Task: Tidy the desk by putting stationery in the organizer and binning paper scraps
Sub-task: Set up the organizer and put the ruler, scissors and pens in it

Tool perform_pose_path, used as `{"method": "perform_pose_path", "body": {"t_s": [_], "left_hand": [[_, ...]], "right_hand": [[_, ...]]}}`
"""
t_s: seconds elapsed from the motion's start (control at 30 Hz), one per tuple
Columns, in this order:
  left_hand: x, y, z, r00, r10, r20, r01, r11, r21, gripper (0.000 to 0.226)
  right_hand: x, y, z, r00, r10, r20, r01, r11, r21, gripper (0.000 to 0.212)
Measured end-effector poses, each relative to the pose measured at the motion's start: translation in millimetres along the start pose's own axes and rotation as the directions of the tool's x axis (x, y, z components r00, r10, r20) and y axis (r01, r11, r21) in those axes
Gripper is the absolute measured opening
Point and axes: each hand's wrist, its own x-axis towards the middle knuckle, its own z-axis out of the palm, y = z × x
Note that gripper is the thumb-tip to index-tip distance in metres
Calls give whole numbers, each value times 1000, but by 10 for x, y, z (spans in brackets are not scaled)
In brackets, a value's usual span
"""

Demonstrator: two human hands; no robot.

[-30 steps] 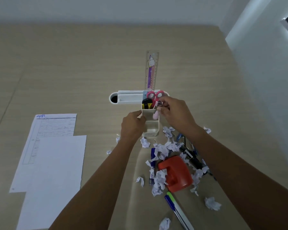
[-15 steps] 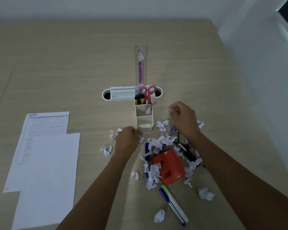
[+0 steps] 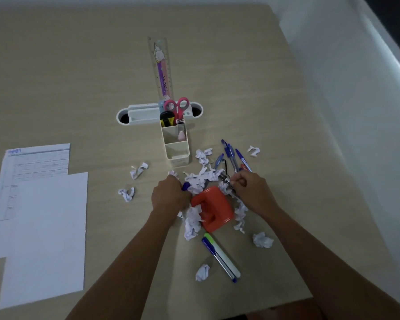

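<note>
office or study desk: pale wood-grain desk top (image 3: 79,77) with white oval cable grommet (image 3: 134,116), cream plastic stationery organizer (image 3: 177,148), printed white paper sheets (image 3: 39,215) at its left edge, plain white wall (image 3: 344,88).

Organizer (image 3: 176,146): behind the hole punch (image 3: 214,207), on the tabletop (image 3: 79,77).
Scissors (image 3: 177,107): in my organizer's rear compartment.
Paper sheets (image 3: 39,215): far left.
Pens (image 3: 233,155): right of organizer.

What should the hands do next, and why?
Probably lift what they've grabbed and drop it in the organizer. The left hand is curled round a blue pen, the right hand pinches a dark pen, and the organizer's front compartment looks empty. The paper scraps can wait.
</note>
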Motion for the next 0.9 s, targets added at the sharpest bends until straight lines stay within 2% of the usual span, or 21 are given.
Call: {"method": "perform_pose_path", "body": {"t_s": [0.17,0.3,0.43,0.63,0.77,0.9], "left_hand": [[-130,-53,-67,998,-61,-36,58,996,-64,28],[-265,-191,-232,995,-65,-72,40,951,-307,20],[-375,-344,-405,988,-33,-150,-49,859,-510,28],[-694,-369,-647,949,5,-316,-208,764,-611,28],[-938,-358,-703,942,-10,-335,-232,702,-673,27],[-1164,-384,-699,929,-61,-365,-216,712,-668,22]], "right_hand": [[-280,120,77,999,42,3,-42,999,8,11],[-604,341,140,995,48,92,-38,993,-114,15],[-919,339,328,975,77,211,-49,990,-136,15],[-1086,228,688,969,120,217,-99,990,-105,16],[-1130,194,743,974,91,209,-58,986,-159,13],[-1151,162,700,977,64,204,-26,983,-182,13]]}}
